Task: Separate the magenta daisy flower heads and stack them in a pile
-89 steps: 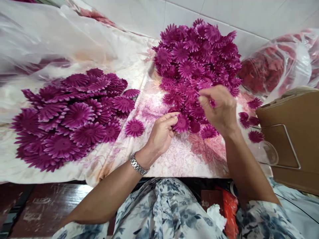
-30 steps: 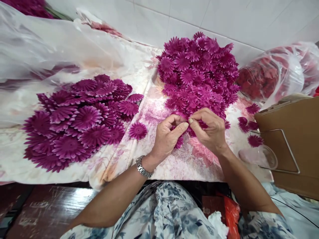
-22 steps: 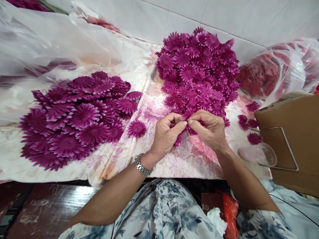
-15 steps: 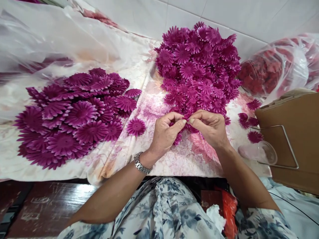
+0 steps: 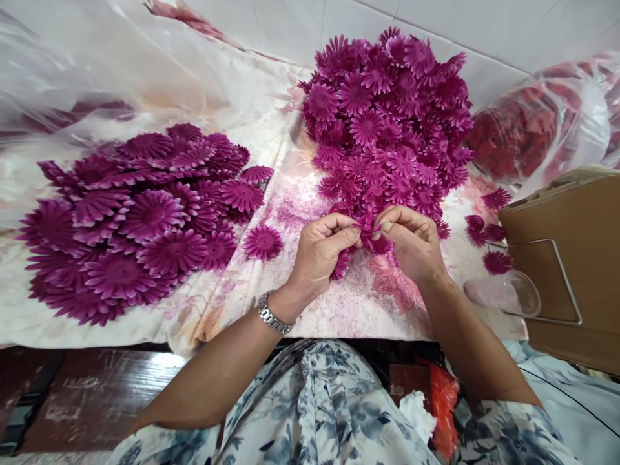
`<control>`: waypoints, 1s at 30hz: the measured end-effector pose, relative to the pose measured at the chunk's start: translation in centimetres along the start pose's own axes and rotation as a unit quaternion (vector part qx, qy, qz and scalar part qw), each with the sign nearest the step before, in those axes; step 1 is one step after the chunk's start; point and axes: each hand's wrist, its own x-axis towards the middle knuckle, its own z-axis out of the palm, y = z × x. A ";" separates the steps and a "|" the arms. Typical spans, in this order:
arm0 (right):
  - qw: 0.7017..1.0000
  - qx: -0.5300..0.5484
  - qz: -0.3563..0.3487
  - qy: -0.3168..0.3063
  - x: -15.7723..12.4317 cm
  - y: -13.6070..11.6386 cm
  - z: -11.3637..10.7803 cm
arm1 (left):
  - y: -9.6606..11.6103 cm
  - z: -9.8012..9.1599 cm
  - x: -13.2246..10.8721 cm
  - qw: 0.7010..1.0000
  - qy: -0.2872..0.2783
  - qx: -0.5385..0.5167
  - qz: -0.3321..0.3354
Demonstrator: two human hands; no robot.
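Observation:
Both hands meet at the near edge of a tall heap of small purple fabric flowers (image 5: 382, 129). My left hand (image 5: 322, 248), with a metal watch (image 5: 274, 314) on its wrist, pinches a purple fabric flower (image 5: 367, 226) between thumb and forefinger. Opposite it, my right hand (image 5: 414, 242) is closed in a pinch on the same flower's petals. Fingers cover part of the flower, so its layers cannot be made out. On the left lies a pile of larger, flatter purple flower pieces (image 5: 121, 226). One single flower piece (image 5: 263, 242) rests between pile and heap.
A cardboard box (image 5: 566, 258) with a bent metal wire (image 5: 564, 271) stands at right, beside a clear plastic cup (image 5: 504, 294) on its side. Several loose flowers lie near it. Plastic bags with red material (image 5: 518, 135) sit behind. Clear plastic sheeting (image 5: 145, 64) covers the back left.
My fingertips have drawn slightly apart, and more of the purple flower shows between them. The whole view has shifted a little.

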 end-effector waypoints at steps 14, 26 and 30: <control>0.963 -0.123 -0.148 0.188 4.6 -1.0 -5.3 | 0.0 -0.3 0.4 0.996 0.084 -0.031 -0.013; 0.915 -0.334 -0.207 -0.091 1.3 -2.5 -0.7 | 0.3 0.1 -0.1 0.998 0.038 -0.019 -0.041; 0.937 -0.293 -0.181 -0.057 1.9 -2.4 -0.8 | 0.1 0.0 0.0 0.998 0.039 -0.012 -0.039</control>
